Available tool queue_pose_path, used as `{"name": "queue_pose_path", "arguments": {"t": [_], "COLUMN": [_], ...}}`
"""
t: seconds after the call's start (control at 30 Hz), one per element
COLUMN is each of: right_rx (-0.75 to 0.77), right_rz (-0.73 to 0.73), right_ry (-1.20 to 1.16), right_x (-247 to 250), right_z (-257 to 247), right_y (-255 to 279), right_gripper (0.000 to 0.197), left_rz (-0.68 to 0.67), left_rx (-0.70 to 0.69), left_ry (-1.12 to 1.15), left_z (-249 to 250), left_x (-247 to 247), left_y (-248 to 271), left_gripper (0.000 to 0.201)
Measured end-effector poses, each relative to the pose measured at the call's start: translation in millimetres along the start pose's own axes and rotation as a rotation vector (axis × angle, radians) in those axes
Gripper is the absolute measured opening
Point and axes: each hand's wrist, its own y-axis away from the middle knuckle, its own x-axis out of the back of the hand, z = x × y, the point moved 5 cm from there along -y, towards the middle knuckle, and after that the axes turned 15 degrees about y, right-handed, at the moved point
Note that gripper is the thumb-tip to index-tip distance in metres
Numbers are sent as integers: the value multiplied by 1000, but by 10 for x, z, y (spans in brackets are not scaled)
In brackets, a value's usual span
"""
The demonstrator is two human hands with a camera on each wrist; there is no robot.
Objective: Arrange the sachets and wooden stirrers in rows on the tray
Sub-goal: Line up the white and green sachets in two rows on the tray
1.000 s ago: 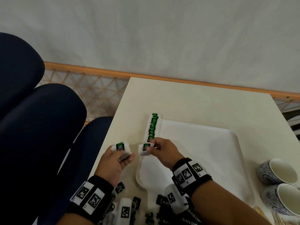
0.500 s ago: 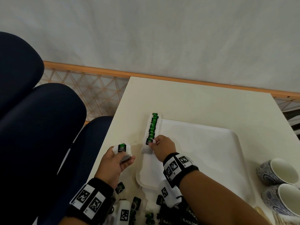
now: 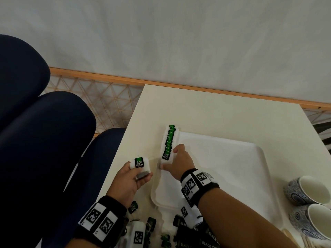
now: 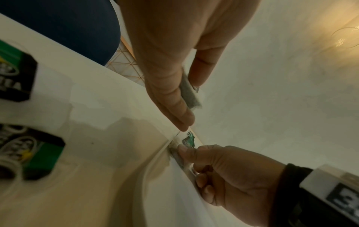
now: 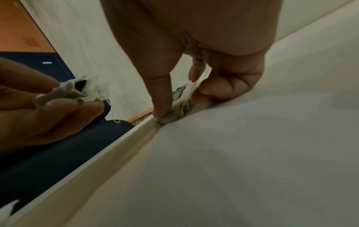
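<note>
While the head view looks down on the cream bench (image 3: 223, 115), the right hand (image 3: 180, 162) rests at the near end of a row of green tea sachets (image 3: 169, 140) that runs along the left rim of the white tray (image 3: 232, 176). Its fingers pinch the nearest sachet (image 3: 166, 158) of that row, thumb on the rim side. The left hand (image 3: 129, 181) hovers just left of the tray, over the bench edge, its fingers curled round a small stack of sachets (image 3: 140, 165) with a green tea label facing up. More sachets (image 3: 179, 230), green and black, lie loose on the bench near the wrists. Two patterned cups (image 3: 308, 208) stand right of the tray, and dark blue chairs (image 3: 44, 140) sit off to the left.

From the left wrist, the left hand (image 4: 174, 61) shows thumb and fingers closed on the grey edge of its stack (image 4: 189, 92). Below it, the right hand (image 4: 229, 173) presses a sachet (image 4: 187, 142) against the tray rim, fingers folded. Two loose sachets (image 4: 29, 145) lie blurred at the left.

From the right wrist, the right hand (image 5: 186, 64) holds its sachet (image 5: 178, 106) between thumb and bent fingers, down where the tray's floor meets its rim (image 5: 116, 145). The left hand (image 5: 44, 110) at the left grips crumpled white sachets (image 5: 77, 90).
</note>
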Motion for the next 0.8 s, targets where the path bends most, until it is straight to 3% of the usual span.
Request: {"name": "queue_pose_path", "arguments": {"t": [0.13,0.27,0.33,0.5,0.67,0.8], "right_rx": [120,354,407,404,411,421], "right_rz": [113,-36,-34,-25,-27,50], "right_ry": [-136,-236,-258,-334,-451,-416], "right_x": [107,75,59,72,155,316], "right_z": [-116,-303,-329,-313,-278,-249], "right_y": [122,312,362,363,386,399], "right_gripper": [43,26,19,18,21,15], "left_rz": [-29,-98,-113,-124,-147,-100], "left_rx": [-8,-27,-43,-57,-36,-35], "left_ry": [-72,-255,-321,-321,-146,-56], "left_z": [-20,-68,-83,-63,-8,11], "left_x": [6,-25,-45,-40,-14,12], "left_y": [-11,6,11,5,16,-11], "left_gripper": [21,20,20,18,25,27]}}
